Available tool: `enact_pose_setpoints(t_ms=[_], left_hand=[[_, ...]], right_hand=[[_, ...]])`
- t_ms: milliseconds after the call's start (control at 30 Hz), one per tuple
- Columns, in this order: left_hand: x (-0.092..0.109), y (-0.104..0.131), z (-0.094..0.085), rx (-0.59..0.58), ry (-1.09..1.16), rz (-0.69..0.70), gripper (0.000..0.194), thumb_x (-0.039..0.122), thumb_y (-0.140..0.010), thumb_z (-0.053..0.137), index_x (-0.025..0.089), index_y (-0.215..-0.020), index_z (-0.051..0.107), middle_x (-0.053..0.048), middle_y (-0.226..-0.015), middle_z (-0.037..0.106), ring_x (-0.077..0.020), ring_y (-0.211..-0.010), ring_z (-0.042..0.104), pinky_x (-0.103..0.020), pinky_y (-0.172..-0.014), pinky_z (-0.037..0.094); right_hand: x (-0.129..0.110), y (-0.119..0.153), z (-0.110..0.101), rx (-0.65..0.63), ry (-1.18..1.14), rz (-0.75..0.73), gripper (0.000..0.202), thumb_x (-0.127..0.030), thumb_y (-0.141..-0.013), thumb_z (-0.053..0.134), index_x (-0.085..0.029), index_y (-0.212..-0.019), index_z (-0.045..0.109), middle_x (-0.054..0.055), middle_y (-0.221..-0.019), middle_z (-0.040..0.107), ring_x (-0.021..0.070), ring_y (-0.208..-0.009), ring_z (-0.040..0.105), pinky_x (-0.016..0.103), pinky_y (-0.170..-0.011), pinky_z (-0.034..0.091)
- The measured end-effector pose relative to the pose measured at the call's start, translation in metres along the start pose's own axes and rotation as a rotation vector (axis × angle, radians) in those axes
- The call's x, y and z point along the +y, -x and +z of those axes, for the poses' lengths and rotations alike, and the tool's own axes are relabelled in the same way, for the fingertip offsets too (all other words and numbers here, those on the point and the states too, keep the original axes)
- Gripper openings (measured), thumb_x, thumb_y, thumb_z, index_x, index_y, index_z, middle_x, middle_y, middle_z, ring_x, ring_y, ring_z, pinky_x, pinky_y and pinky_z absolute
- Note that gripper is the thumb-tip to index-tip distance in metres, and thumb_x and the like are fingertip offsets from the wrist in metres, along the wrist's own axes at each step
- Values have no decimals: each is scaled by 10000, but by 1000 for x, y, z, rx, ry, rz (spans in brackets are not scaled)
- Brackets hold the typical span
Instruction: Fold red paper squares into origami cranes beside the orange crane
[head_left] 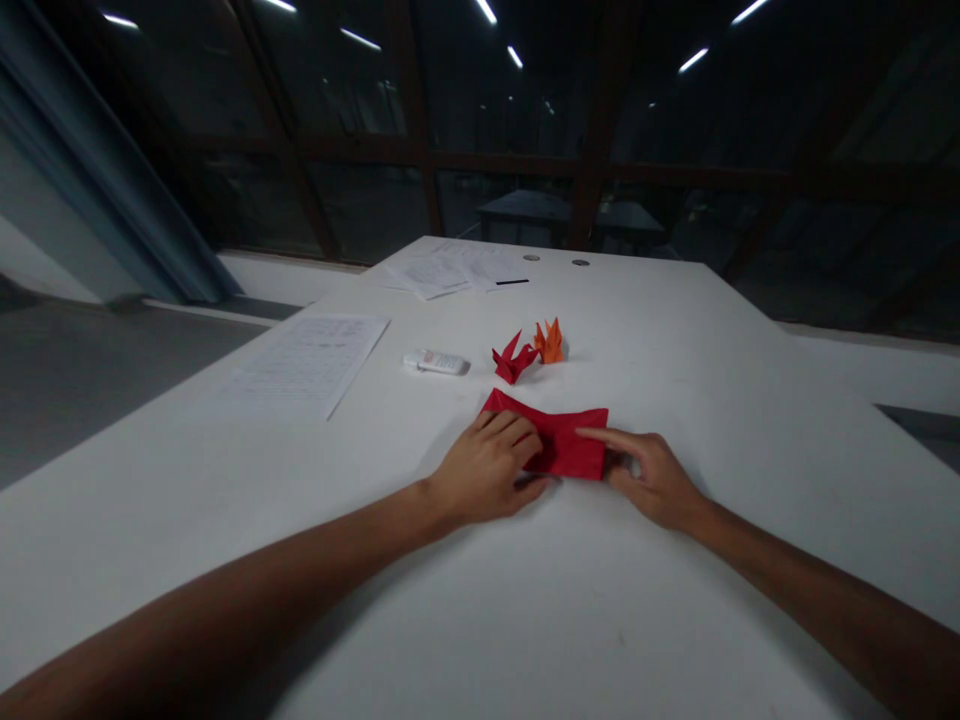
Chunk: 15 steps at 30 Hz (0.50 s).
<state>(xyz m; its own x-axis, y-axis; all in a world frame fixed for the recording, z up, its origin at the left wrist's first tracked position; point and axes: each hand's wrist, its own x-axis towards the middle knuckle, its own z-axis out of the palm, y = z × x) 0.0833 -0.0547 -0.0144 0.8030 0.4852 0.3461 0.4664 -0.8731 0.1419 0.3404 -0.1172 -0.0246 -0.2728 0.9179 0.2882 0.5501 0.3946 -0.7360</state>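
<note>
A sheet of red folded paper [564,445] lies on the white table [480,620] between both hands. Across its left part rests my left hand [491,465], fingers bent over the paper and thumb at the near edge. My right hand [649,475] grips the right edge, with the index finger stretched over the top and the other fingers partly hidden beneath. Just beyond the paper stand a red origami crane [514,360] and an orange origami figure [551,342], close beside each other.
Left of the crane lies a white correction-tape-like item [435,362]. A printed sheet [300,360] is at the left edge, and several papers [450,270] with a dark pen-like stick [512,282] lie farther back. Two round discs [580,263] sit near the far edge.
</note>
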Motion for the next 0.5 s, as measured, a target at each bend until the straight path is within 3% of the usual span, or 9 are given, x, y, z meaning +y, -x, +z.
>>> enact_pose_setpoints(t_ms=[167,400,500], left_hand=[[-2,1,0,-41,56,31,197,338,-961,549,190,-1029,659,-84,-1037,666,-253,-993,573,-400,-925,424],[-7,-1,4,-69,202,184,200,222,-997,459,169,-1014,651,-103,-1035,661,-231,-997,580,-372,-949,448],[-6,-1,5,-89,256,279,181,238,-995,476,163,-1014,640,-114,-1032,670,-237,-1012,596,-375,-957,462]], right_hand=[[1,-3,4,22,110,-42,496,-103,-787,562,-293,-1226,692,34,-996,735,236,-899,686,370,-827,533],[4,-3,7,265,325,-176,231,-275,-882,653,-275,-1104,717,113,-1327,475,313,-1229,498,497,-1030,444],[4,-3,10,236,446,-176,118,-310,-936,625,-267,-997,717,97,-1330,526,320,-1249,487,546,-1049,374]])
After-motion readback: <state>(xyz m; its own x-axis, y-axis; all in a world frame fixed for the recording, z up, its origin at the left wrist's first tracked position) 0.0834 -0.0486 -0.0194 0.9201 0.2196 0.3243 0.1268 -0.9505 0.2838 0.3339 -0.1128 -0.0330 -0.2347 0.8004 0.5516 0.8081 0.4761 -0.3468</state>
